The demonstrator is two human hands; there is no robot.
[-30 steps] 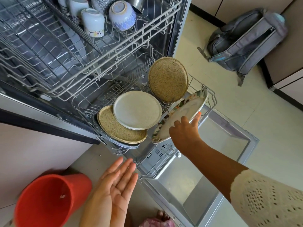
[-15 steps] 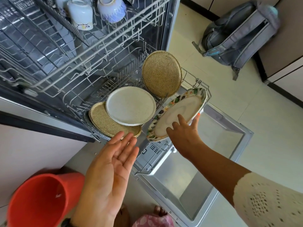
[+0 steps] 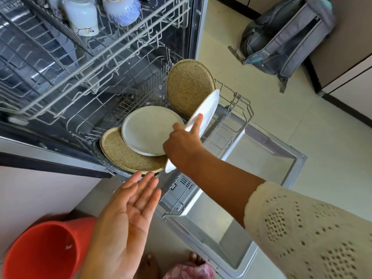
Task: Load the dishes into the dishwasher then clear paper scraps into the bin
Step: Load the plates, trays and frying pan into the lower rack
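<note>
My right hand (image 3: 184,144) grips a white plate (image 3: 207,108) and holds it on edge over the dishwasher's lower rack (image 3: 239,109). Its white underside faces me. A speckled tan plate (image 3: 188,87) stands upright just behind it. In the rack lie a pale round plate (image 3: 149,129) and, under it, another speckled tan plate (image 3: 122,156). My left hand (image 3: 124,218) hovers palm up, fingers straight, just below the rack's front edge, holding nothing. Mugs (image 3: 82,15) hang upside down in the upper rack (image 3: 80,63).
The open dishwasher door (image 3: 261,168) lies flat below my right arm. An orange bucket (image 3: 42,250) with a paper scrap inside stands at the bottom left. A grey backpack (image 3: 285,35) leans against the cabinets at the far right. Bare toes show at the bottom edge.
My right hand has tipped the plate from face-up to on edge, its patterned face turned away, and moved it left toward the other plates. My left hand has risen toward the rack.
</note>
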